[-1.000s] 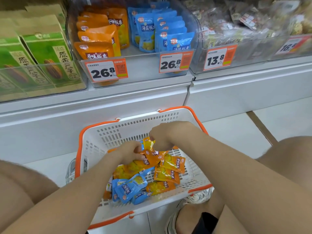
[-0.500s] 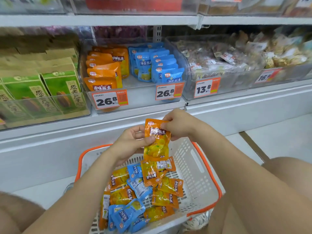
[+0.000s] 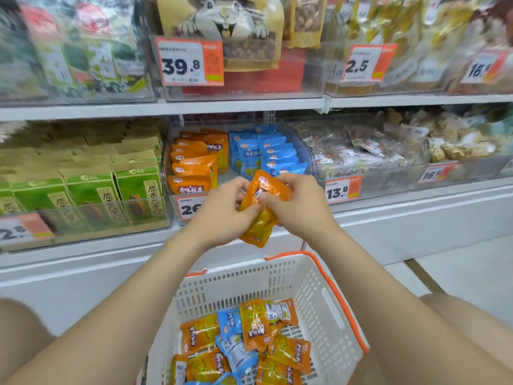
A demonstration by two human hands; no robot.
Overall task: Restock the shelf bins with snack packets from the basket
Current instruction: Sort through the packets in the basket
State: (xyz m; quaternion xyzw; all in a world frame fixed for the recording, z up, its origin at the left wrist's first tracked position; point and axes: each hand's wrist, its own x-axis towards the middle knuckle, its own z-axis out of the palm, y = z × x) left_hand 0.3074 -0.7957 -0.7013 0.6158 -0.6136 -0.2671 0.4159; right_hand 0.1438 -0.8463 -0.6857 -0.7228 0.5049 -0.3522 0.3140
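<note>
orange snack packet (image 3: 267, 187) is being pinched by fingers (image 3: 240, 188) of left hand (image 3: 222, 208) and right hand (image 3: 301, 208); shelf bin (image 3: 167, 173) just beyond them is likely awaiting an upright slot-in.

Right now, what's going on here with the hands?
A person grips one orange packet with both the left hand and the right hand, holding it up in front of the shelf bin where matching orange packets stand. It is not yet in the bin. The basket below holds more loose packets, orange and blue.
</note>
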